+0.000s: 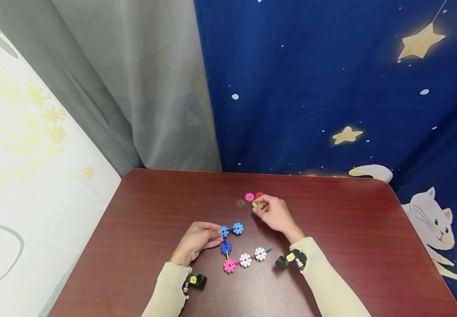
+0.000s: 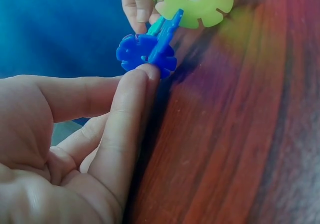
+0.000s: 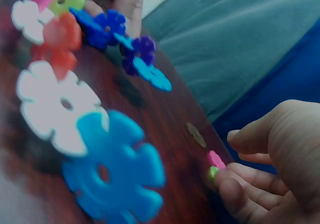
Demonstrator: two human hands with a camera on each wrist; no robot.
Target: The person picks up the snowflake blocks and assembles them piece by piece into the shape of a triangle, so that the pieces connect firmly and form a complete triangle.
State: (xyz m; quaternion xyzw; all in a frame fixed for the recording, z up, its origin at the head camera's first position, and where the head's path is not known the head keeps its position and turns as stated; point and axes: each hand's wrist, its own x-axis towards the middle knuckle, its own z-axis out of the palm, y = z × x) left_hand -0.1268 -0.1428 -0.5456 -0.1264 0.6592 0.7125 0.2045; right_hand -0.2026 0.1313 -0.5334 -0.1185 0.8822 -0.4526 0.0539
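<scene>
- Disc chain [image 1: 229, 266]: mid table [image 1: 153, 198]; prob. v. light, stiff, smooth plastic; slot joints likely weak pts.
- L hand [image 1: 197, 240], mid table, pinches blue disc [image 2: 135, 53]; best hold = rim nr joint.
- R hand [image 1: 276, 214] nr table's far edge, fingers parted at lime disc [image 1: 255, 204].

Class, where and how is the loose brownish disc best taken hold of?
Probably pinch the brownish disc by opposite edges of its notched rim, coming down from the left in the head view: it appears to lie flat, and the loose pink disc sits close on its right.
</scene>
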